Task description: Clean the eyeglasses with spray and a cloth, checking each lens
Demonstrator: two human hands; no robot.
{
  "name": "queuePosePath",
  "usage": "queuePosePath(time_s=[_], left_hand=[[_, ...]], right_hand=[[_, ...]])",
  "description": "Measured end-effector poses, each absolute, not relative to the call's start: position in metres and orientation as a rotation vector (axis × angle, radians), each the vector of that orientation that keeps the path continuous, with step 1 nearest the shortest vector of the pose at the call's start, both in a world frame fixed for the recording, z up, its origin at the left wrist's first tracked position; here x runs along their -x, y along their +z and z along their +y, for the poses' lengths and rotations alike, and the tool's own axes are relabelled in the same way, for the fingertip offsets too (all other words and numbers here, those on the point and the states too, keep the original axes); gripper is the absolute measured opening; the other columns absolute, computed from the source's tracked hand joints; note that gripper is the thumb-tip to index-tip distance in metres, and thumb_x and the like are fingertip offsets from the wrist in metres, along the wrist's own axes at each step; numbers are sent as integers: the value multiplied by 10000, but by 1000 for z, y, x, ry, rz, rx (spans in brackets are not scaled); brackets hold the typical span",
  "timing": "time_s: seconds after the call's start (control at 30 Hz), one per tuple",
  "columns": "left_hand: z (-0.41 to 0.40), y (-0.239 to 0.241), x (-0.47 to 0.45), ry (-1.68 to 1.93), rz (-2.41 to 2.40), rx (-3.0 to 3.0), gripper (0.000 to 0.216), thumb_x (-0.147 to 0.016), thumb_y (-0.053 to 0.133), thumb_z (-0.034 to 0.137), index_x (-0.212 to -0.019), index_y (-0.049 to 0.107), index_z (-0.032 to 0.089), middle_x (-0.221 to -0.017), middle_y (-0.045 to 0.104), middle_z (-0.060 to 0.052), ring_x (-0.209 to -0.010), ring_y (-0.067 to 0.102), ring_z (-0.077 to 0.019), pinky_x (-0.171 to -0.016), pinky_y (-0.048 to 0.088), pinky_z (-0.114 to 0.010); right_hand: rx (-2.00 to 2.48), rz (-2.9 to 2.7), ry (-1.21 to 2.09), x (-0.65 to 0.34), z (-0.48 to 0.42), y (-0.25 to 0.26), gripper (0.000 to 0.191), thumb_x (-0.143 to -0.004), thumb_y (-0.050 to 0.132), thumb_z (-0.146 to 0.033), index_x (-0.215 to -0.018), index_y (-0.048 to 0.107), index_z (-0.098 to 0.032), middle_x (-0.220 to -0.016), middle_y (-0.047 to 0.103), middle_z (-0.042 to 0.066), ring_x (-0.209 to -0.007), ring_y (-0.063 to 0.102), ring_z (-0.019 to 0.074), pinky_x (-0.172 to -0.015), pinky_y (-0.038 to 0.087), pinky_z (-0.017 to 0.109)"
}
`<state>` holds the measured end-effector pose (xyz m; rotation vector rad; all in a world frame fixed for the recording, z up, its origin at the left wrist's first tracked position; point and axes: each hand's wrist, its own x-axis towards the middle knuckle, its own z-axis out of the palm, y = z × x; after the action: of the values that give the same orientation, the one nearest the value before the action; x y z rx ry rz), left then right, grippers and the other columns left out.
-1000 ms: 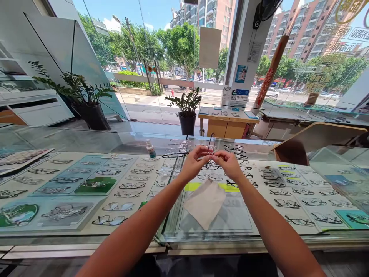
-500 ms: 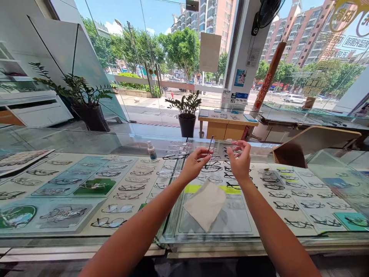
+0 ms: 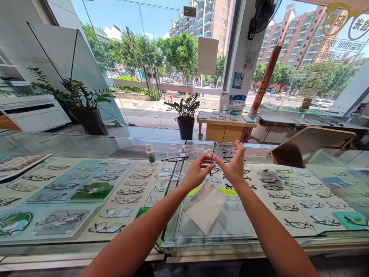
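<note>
Both my hands are raised over the glass counter (image 3: 239,231), close together around a thin dark-framed pair of glasses (image 3: 213,158). My left hand (image 3: 198,172) pinches the frame from the left with thumb and fingertips. From the right, my right hand (image 3: 234,164) grips the same frame; its thumb points toward the left hand and its fingers are raised and loosely curled. The frame is mostly hidden between the fingers. A white cleaning cloth (image 3: 205,206) lies flat on the counter just below the hands.
Several pairs of glasses (image 3: 127,191) lie in rows under the counter glass on both sides. A small spray bottle (image 3: 150,153) stands at the back left. A tilted brown-backed board (image 3: 311,144) is at the right. Potted plants (image 3: 186,115) and windows lie beyond.
The hands have dropped a little and drawn together again. The right hand, which had pulled away to the right half a second ago, is back against the frame.
</note>
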<state>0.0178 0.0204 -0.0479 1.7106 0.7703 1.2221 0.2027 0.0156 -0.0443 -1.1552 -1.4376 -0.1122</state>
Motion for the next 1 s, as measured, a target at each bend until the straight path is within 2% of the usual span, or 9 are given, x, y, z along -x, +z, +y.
queuePosePath(time_s=[0.07, 0.2, 0.43, 0.67, 0.77, 0.87, 1.0], left_hand=[[20, -48, -18, 1228, 769, -1714, 344, -913, 776, 462, -1108, 646, 211, -1158, 746, -82, -1099, 728, -233, -904, 596, -360], [20, -50, -19, 1212, 768, -1701, 351, -913, 771, 471, -1111, 642, 211, -1206, 735, -104, -1135, 717, -251, -823, 601, -331], [25, -50, -16, 1258, 787, -1683, 369, -909, 774, 478, -1123, 650, 204, -1212, 732, -114, -1106, 717, -250, -769, 614, -317], [36, -48, -9, 1428, 754, -1590, 371, -904, 783, 477, -1114, 656, 199, -1191, 725, -107, -1066, 713, -232, -794, 628, -334], [38, -45, -7, 1499, 751, -1544, 383, -896, 791, 475, -1115, 649, 194, -1196, 727, -113, -1039, 722, -227, -802, 633, -343], [35, -41, -6, 1481, 768, -1596, 381, -907, 780, 475, -1137, 654, 198, -1230, 722, -120, -1097, 722, -246, -791, 635, -330], [27, -34, -8, 1446, 760, -1651, 413, -888, 805, 463, -1168, 621, 220, -1321, 676, -115, -1128, 728, -242, -794, 633, -302]], right_hand=[[1150, -1445, -116, -203, 15, -44, 811, -824, 840, -443, -1447, 349, -273, -1570, 425, 203, -1495, 437, 381, -1160, 463, 617], [1141, -1456, -134, -204, 17, -45, 750, -842, 795, -383, -1445, 366, -262, -1548, 446, 203, -1511, 425, 378, -1169, 458, 617], [1134, -1488, -190, -207, 18, -43, 600, -827, 649, -184, -1384, 435, -247, -1467, 530, 176, -1456, 478, 350, -1197, 424, 609], [1219, -1583, -183, -208, 18, -46, 492, -789, 559, -70, -1259, 542, -214, -1467, 589, 179, -1402, 517, 344, -1184, 418, 578], [1250, -1662, -152, -206, 17, -47, 448, -773, 558, -53, -1195, 602, -199, -1435, 615, 174, -1369, 535, 348, -1184, 406, 576], [1244, -1724, -102, -203, 13, -44, 399, -792, 573, -61, -1151, 681, -197, -1407, 649, 151, -1340, 549, 344, -1181, 400, 570], [1091, -1763, 86, -197, 8, -38, 267, -978, 604, -265, -1183, 773, -242, -1323, 728, 100, -1284, 601, 300, -1162, 433, 525]])
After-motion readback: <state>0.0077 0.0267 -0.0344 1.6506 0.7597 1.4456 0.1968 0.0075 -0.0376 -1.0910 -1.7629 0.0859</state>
